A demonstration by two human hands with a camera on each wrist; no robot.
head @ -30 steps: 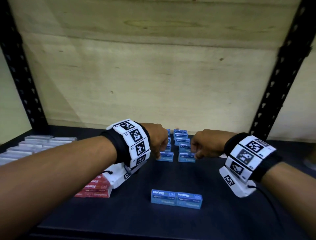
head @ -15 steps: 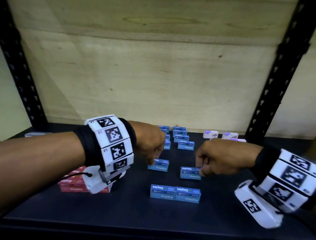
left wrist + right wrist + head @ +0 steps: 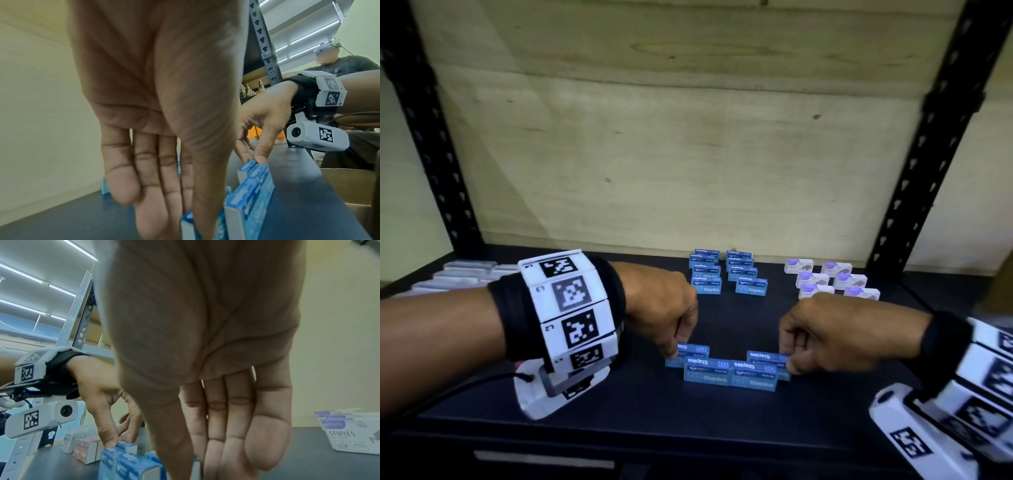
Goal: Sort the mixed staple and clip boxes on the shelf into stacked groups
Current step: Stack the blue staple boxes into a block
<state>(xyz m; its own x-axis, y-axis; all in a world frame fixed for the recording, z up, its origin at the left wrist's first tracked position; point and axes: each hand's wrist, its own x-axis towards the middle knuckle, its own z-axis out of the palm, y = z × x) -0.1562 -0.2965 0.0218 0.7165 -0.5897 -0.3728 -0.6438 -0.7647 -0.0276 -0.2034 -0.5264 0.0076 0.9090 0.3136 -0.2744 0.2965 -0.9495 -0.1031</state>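
Two blue staples boxes (image 3: 729,374) stand side by side near the shelf's front. Just behind their left end, my left hand (image 3: 675,353) pinches another blue staples box (image 3: 693,352) between thumb and fingers. Behind their right end, my right hand (image 3: 789,365) pinches a second blue box (image 3: 763,357). In the left wrist view my thumb and fingers reach down onto the blue box (image 3: 188,227). The right wrist view shows the front boxes (image 3: 127,464) under my right fingers, which hide the held box. Two rows of blue boxes (image 3: 722,274) stand at the back.
White and purple staples boxes (image 3: 832,279) are grouped at the back right. Grey-white boxes (image 3: 465,274) lie at the far left. Pink-red boxes (image 3: 86,449) stand beyond the left hand. Black shelf posts (image 3: 914,171) flank the dark shelf (image 3: 688,421), with a plywood back wall.
Both hands have drawn back from the rear rows toward the shelf's front, each bringing a blue box, and now hold them just behind the front pair.
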